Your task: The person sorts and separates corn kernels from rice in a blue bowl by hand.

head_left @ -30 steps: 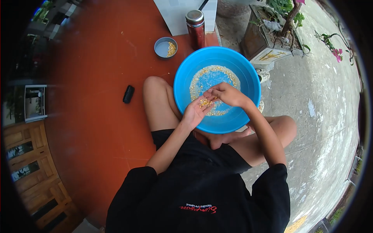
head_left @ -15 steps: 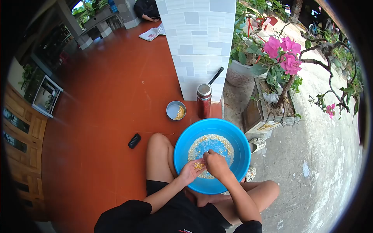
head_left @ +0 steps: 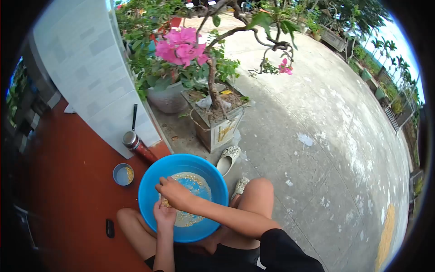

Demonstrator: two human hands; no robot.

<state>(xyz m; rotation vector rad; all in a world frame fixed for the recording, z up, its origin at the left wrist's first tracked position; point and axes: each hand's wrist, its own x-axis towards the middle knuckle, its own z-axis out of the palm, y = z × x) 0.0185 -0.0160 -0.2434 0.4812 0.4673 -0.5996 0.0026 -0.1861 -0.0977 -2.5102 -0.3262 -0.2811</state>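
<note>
Here, over the blue basin (head_left: 219, 181), the left hand (head_left: 165, 216) lies palm up, its grip apart beneath yellow kernels (head_left: 166, 203). The right hand (head_left: 176, 194) bends over it; whether its grip is closed on a kernel I cannot tell. Loose grain (head_left: 186, 220) lies inside the basin, and 1 small bowl (head_left: 121, 174) holding kernels sits nearby.

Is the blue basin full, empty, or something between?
Partly filled: pale and yellow grains lie on the bottom of the blue basin, with bare blue showing among them.
</note>
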